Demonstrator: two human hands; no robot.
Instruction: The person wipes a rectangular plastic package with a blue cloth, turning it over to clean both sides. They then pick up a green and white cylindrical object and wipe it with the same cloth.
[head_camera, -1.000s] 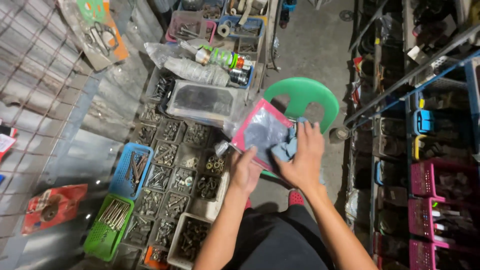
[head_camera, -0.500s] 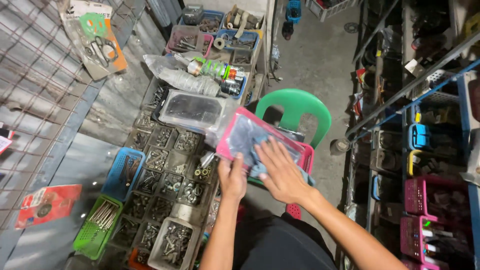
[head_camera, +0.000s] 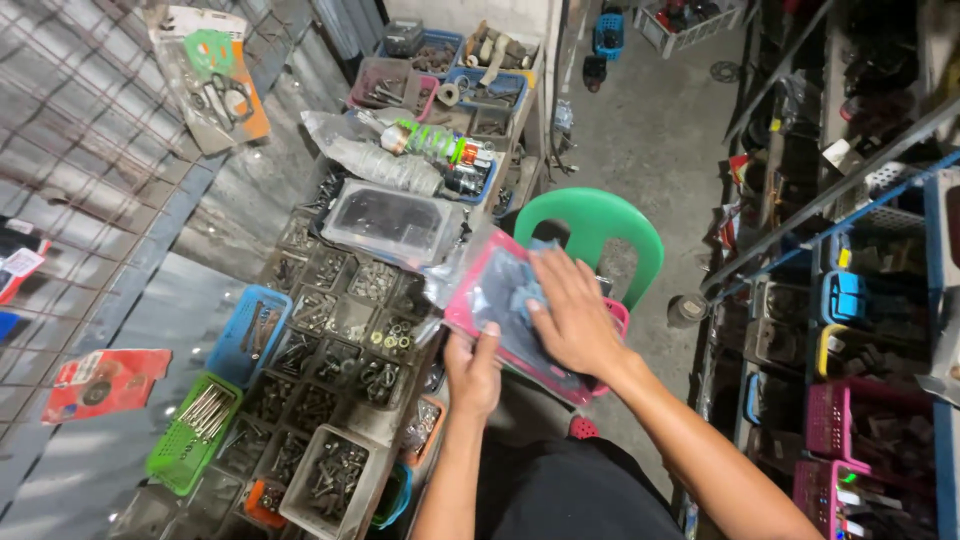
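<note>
I hold a pink plastic basket (head_camera: 470, 325) tilted in front of me, above a green plastic chair (head_camera: 600, 222). My left hand (head_camera: 474, 372) grips the basket's near edge from below. My right hand (head_camera: 572, 316) rests flat, fingers spread, on clear plastic bags with bluish contents (head_camera: 505, 295) lying in the basket. What the bags hold is too blurred to tell.
To the left stands a table of small compartments with bolts and nuts (head_camera: 335, 360), plus a blue basket (head_camera: 250, 332), a green basket (head_camera: 190, 432) and a clear lidded box (head_camera: 392, 222). Shelves with pink and blue bins (head_camera: 850, 400) line the right. Concrete floor (head_camera: 660, 120) lies ahead.
The basket has dropped lower and nearer to me. My right hand has slid across the bags to lie flat on them; my left hand stays on the basket's edge.
</note>
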